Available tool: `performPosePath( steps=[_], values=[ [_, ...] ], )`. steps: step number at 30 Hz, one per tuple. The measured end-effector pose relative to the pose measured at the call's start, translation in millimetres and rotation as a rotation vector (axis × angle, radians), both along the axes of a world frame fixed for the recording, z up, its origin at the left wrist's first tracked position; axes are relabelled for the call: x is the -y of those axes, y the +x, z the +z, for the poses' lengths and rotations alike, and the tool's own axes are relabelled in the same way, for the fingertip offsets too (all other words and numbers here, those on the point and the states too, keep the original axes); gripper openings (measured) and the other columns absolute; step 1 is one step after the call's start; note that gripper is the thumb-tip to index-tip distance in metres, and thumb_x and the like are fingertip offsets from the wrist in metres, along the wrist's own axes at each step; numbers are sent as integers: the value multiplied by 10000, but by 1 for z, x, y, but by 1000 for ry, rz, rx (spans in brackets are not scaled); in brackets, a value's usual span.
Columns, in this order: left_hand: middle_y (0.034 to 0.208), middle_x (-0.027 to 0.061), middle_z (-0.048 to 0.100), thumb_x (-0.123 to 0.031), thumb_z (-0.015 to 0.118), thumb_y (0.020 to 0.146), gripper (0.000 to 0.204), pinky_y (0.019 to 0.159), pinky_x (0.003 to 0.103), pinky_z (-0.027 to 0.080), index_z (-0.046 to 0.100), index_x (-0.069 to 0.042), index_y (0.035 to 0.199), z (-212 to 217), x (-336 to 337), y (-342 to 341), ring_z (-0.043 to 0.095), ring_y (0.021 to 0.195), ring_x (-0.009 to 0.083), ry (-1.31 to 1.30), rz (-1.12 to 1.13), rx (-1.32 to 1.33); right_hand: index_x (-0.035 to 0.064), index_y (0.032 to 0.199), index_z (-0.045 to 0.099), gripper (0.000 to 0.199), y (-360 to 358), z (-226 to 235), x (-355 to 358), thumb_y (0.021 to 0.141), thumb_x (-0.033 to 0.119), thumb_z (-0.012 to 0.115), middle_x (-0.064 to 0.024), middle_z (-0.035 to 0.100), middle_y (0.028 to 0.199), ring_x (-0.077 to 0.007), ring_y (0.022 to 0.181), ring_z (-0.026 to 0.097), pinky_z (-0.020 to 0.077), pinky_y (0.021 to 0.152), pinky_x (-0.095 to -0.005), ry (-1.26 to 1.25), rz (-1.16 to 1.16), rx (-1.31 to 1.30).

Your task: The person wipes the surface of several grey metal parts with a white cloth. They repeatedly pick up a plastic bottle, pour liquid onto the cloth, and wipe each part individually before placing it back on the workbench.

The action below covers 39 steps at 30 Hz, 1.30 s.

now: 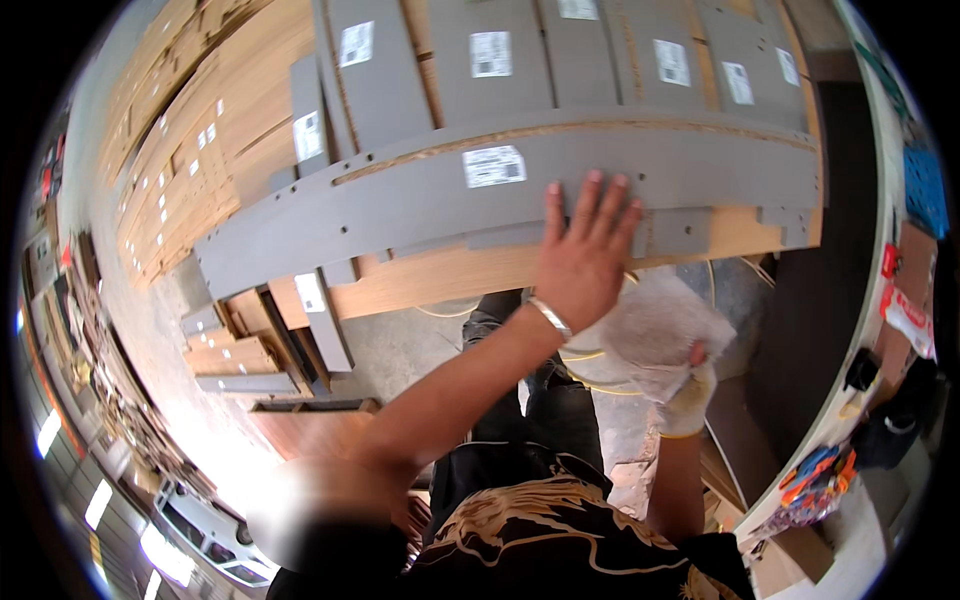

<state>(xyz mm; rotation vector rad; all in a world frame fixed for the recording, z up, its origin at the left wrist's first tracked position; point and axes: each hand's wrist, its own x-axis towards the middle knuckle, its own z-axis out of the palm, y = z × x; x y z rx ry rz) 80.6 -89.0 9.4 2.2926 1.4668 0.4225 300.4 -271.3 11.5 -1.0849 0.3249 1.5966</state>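
A long grey panel point(410, 205) lies across a stack of boards, with a groove along its far side, small drilled holes and a white label point(494, 166). My left hand point(585, 265), bare with a bracelet at the wrist, rests on the panel's near part, fingers spread out flat. Lower right, my right hand point(686, 398), in a white glove that leaves a fingertip showing, grips a pale, greyish rag point(665, 325). The rag hangs beside the near edge of the stack, apart from my left hand.
Several labelled grey boards point(490, 60) lie beyond the panel. Wood-coloured panels point(190, 160) are stacked at left, with shorter offcuts point(235, 350) nearer. A dark board point(820, 290) and a cluttered white ledge point(835, 405) flank the right side. Yellow hose point(600, 388) runs over the floor.
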Motion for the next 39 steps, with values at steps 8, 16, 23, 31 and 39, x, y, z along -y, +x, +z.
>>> performPosePath(
  steps=[8, 16, 23, 31, 39],
  values=[
    [1748, 62, 302, -134, 674, 829, 864, 1320, 562, 136, 385, -101, 1643, -13, 18, 2, 222, 1634, 295, -48, 19, 8, 100, 1628, 379, 774, -14, 0, -15, 997, 380, 729, -183, 396, 1666, -439, 1505, 402, 337, 1202, -706, 109, 75, -70],
    [1759, 113, 265, -137, 669, 838, 881, 1325, 549, 119, 345, -57, 1654, -7, 35, -32, 201, 1641, 295, -171, 116, 18, 117, 1648, 341, 902, -25, 12, -27, 924, 390, 804, -178, 340, 1693, -460, 1535, 337, 283, 1214, -738, 23, 109, -47],
    [1750, 163, 271, -118, 660, 844, 890, 1308, 606, 97, 319, -45, 1663, 5, 64, -135, 204, 1636, 354, -217, 378, -85, 162, 1627, 398, 882, -42, 36, -71, 897, 412, 825, -159, 371, 1680, -462, 1511, 378, 289, 1188, -768, 99, 167, -59],
    [1719, 194, 332, -106, 632, 886, 817, 1306, 598, 87, 342, -3, 1643, 9, 78, -213, 229, 1622, 397, -89, 589, -301, 139, 1621, 394, 864, -35, 37, -89, 909, 374, 823, -172, 382, 1661, -467, 1506, 378, 310, 1177, -774, 72, 174, -3],
    [1719, 238, 305, -127, 591, 901, 799, 1306, 581, 81, 325, 43, 1635, 7, 76, -244, 216, 1624, 409, -86, 780, -357, 128, 1624, 387, 923, -42, 45, -116, 863, 339, 865, -185, 378, 1661, -462, 1521, 357, 291, 1199, -750, 29, 40, -35]
  ],
)
